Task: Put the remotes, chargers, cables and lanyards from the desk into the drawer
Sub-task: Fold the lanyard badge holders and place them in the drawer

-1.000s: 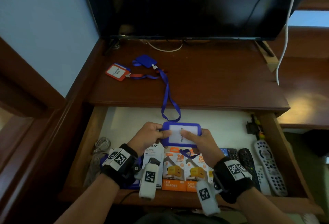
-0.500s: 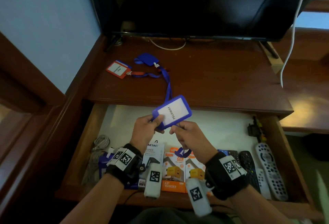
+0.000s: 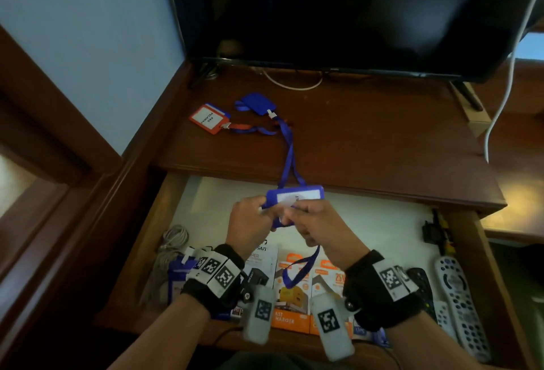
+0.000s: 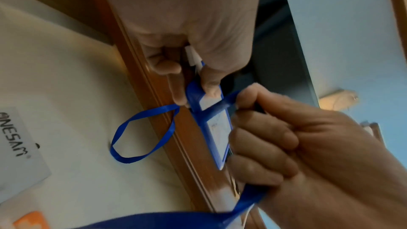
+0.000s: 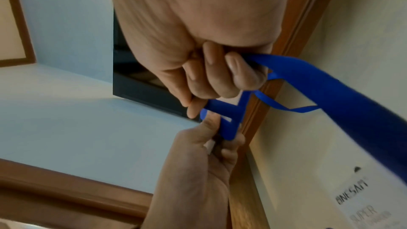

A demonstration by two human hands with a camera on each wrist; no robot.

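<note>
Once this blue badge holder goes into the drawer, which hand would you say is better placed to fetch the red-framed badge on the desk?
Probably the left hand. The red-framed badge lies at the desk's far left, on that hand's side, while the right hand has the blue lanyard strap running through its curled fingers.

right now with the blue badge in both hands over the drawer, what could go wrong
1. The blue strap running back across the desk crosses the orange badge's strap; pulling could drag the orange badge along.
2. The loose loop hanging from the right hand may snag on the charger boxes.
3. The left hand only pinches the blue badge holder at one end, so it might slip.
</note>
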